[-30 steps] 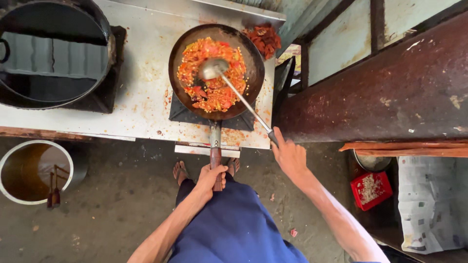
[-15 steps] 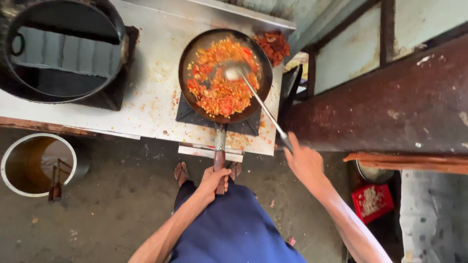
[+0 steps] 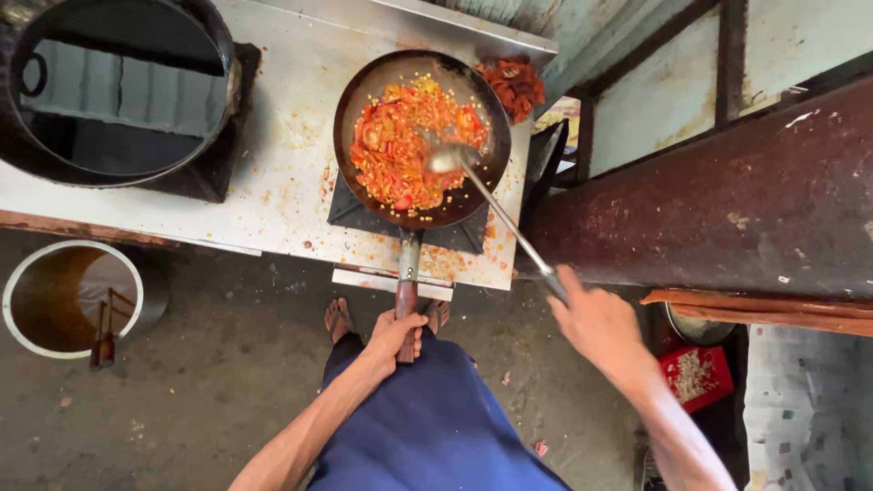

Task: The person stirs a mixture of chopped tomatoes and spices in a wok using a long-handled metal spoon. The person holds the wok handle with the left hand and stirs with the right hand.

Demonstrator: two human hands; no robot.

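The wok [image 3: 421, 136], full of chopped red and orange vegetables [image 3: 405, 141], sits on a dark burner stand on the stained metal table [image 3: 282, 136]. The left hand [image 3: 396, 332] is clenched around the wok's long handle [image 3: 406, 282], while the right hand [image 3: 596, 323] grasps the ladle [image 3: 491, 200], whose bowl rests in the food. A large empty pot [image 3: 118, 86] stands to the left, and a white bucket [image 3: 68, 295] is on the floor.
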